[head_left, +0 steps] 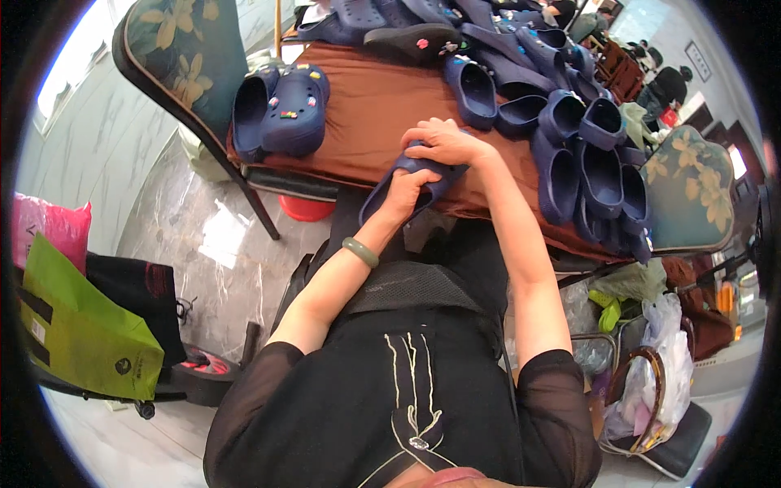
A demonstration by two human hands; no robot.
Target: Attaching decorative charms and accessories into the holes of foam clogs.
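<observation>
A navy clog [446, 180] is held at the near edge of a surface covered in brown cloth [366, 98], its toe turned away from me. My left hand [407, 191] grips it with the fingers reaching into the foot opening; their tips are hidden. Bent over the toe part, my right hand [446, 145] holds the same shoe from above. To the left stands a pair of navy clogs [294, 114] with small colourful charms on the upper. Several more navy clogs [600, 179] are heaped along the right and far side, some with charms.
Floral-backed chairs stand at the left [183, 57] and right [691, 187]. A red basin [306, 208] sits on the floor under the left side. Green [89, 317] and pink bags [57, 228] are at far left, a clear plastic bag [663, 350] at lower right. People are in the background.
</observation>
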